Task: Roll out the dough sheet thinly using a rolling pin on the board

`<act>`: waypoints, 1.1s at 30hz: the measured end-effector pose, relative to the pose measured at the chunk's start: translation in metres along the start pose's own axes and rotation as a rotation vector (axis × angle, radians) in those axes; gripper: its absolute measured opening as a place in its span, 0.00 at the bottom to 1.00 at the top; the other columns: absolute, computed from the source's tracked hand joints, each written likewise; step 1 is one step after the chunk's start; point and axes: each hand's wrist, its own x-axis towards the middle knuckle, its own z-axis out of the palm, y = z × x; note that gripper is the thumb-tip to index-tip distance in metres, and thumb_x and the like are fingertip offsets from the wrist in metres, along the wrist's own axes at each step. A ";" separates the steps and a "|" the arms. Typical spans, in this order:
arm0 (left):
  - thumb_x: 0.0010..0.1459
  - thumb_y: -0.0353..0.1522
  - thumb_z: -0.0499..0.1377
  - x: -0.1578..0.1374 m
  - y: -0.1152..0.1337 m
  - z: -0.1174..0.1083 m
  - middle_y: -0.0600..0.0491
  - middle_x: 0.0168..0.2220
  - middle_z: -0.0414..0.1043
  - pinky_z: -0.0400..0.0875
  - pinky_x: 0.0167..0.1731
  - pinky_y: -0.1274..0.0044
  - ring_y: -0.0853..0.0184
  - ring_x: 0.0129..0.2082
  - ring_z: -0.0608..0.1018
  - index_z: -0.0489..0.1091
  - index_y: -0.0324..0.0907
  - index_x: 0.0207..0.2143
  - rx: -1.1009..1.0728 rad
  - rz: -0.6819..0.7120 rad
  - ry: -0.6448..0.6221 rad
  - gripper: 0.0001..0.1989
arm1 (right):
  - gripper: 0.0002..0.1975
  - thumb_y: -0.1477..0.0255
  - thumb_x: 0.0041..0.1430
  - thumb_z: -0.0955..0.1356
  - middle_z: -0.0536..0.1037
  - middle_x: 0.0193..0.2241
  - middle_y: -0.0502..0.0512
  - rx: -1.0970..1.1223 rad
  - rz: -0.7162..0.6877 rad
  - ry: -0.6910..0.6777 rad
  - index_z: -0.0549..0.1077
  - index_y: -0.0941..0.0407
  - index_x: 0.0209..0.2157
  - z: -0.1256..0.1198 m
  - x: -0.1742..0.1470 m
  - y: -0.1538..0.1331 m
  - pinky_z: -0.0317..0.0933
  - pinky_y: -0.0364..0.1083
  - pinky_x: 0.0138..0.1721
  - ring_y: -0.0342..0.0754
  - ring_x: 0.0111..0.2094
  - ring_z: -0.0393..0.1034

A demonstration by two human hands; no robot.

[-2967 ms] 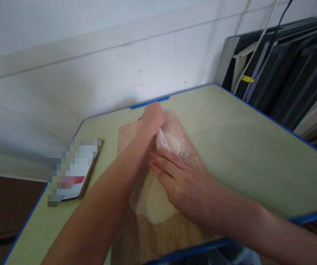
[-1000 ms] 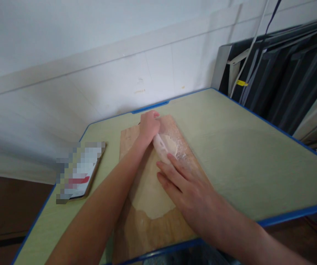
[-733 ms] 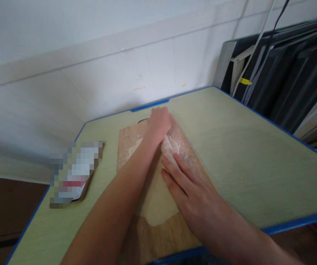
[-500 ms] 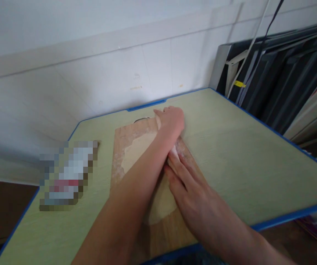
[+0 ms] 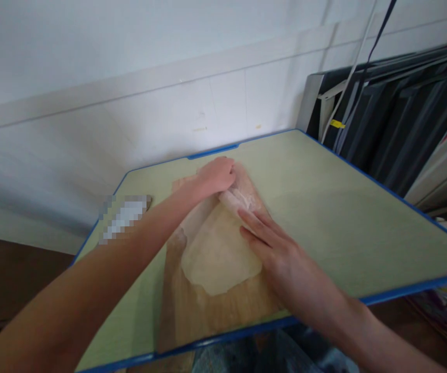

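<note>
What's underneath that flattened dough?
A wooden board lies under the dough; its bare wood shows past the dough's near edge. The part directly beneath is covered, so I can't tell whether flour is there.

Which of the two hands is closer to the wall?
The left hand, curled at the far end of the pale roll over the wooden board. The right hand is at the roll's near end, farther from the wall.

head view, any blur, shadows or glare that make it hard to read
Head view: dim, soft light, no strong glare; detail smeared around the left hand; shadow darkening the upper left of the dough sheet; blocky pixelation over the flat object at picture left.
</note>
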 end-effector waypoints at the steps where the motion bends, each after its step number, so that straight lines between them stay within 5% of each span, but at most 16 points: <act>1: 0.61 0.28 0.47 -0.009 -0.007 -0.002 0.45 0.42 0.77 0.69 0.43 0.74 0.61 0.43 0.78 0.74 0.39 0.37 0.014 0.013 -0.011 0.15 | 0.24 0.89 0.52 0.57 0.68 0.57 0.72 0.008 -0.009 -0.002 0.73 0.71 0.48 -0.001 -0.001 0.004 0.63 0.57 0.56 0.58 0.60 0.60; 9: 0.68 0.37 0.40 -0.081 -0.032 -0.008 0.43 0.45 0.75 0.66 0.49 0.69 0.58 0.46 0.76 0.72 0.36 0.43 0.161 0.123 0.009 0.22 | 0.28 0.89 0.54 0.58 0.72 0.55 0.65 -0.106 0.020 -0.091 0.67 0.63 0.56 -0.008 0.008 0.048 0.67 0.55 0.51 0.54 0.53 0.69; 14: 0.67 0.39 0.43 -0.108 -0.034 -0.010 0.39 0.44 0.74 0.68 0.44 0.66 0.54 0.44 0.76 0.71 0.35 0.43 0.248 0.103 0.042 0.22 | 0.19 0.83 0.59 0.59 0.77 0.47 0.64 -0.095 0.025 -0.140 0.73 0.62 0.48 -0.010 0.031 0.070 0.65 0.52 0.49 0.53 0.48 0.71; 20: 0.68 0.38 0.43 -0.122 -0.028 -0.012 0.41 0.38 0.76 0.69 0.40 0.68 0.54 0.41 0.77 0.73 0.35 0.40 0.273 0.081 0.020 0.22 | 0.14 0.70 0.66 0.59 0.77 0.35 0.60 -0.078 0.033 -0.225 0.74 0.60 0.36 -0.006 0.060 0.074 0.61 0.47 0.38 0.51 0.38 0.71; 33: 0.68 0.40 0.41 -0.136 -0.024 -0.005 0.44 0.31 0.77 0.68 0.30 0.70 0.56 0.34 0.79 0.73 0.37 0.35 0.234 0.067 0.008 0.25 | 0.20 0.70 0.67 0.53 0.78 0.33 0.61 -0.348 0.233 -0.278 0.72 0.57 0.33 0.011 0.078 0.058 0.51 0.47 0.27 0.52 0.34 0.72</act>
